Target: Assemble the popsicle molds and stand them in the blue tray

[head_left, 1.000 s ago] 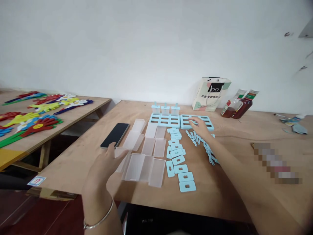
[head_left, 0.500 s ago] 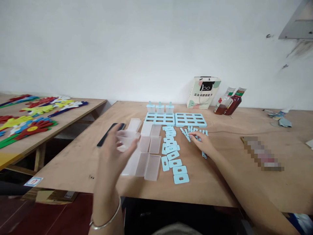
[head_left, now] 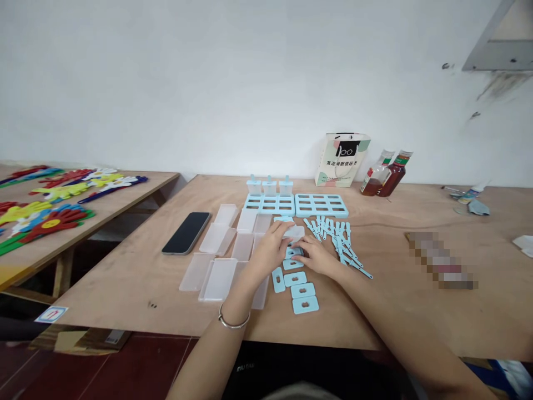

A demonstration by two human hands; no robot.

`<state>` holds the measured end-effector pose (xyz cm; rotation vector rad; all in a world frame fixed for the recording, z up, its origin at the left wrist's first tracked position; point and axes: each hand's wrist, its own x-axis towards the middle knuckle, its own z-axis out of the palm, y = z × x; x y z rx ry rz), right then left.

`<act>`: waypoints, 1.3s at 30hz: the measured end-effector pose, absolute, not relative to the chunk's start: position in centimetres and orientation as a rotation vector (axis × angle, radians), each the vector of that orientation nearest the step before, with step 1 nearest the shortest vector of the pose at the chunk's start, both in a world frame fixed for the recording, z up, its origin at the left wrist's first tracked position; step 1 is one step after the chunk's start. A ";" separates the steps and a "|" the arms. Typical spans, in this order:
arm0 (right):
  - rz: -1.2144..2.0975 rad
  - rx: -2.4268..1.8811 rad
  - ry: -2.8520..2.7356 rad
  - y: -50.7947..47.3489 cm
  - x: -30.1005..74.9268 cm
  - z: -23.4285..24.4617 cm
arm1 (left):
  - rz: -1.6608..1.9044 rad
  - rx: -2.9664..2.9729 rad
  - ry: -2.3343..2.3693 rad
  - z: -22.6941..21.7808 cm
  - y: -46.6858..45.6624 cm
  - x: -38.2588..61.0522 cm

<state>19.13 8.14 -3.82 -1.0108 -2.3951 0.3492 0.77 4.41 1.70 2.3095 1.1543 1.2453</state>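
Observation:
My left hand is closed around a clear ice pop mould cup, which it holds tipped above the blue lids. My right hand meets it from the right, fingertips bent in close to the cup and over the column of lids; whatever they grip is hidden. Light blue lids with slots run down the table under and in front of both hands. Blue ice pop sticks lie in a loose heap just beyond my right hand. Translucent mould cups lie in rows under and left of my left forearm.
Behind stand two blue mould racks, and three cups with lids and sticks. A phone lies left. A paper bag, two sauce bottles and a blurred flat object are to the right. Coloured felt hands cover another table.
My left hand has carried the cup rightward from beside the phone to above the lids. My right hand has left the sticks and moved slightly left and nearer, close to the cup.

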 end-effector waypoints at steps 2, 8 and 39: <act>0.386 -1.042 -2.338 8.2 19.3 -3.8 | 1.272 2.267 1.148 0.9 4.5 0.8; 0.566 -1.166 -2.202 8.4 21.4 -2.9 | 1.339 1.931 1.134 -0.4 4.9 1.0; 0.605 -0.844 -1.886 5.8 21.3 0.5 | 1.138 1.762 1.032 0.3 4.1 2.6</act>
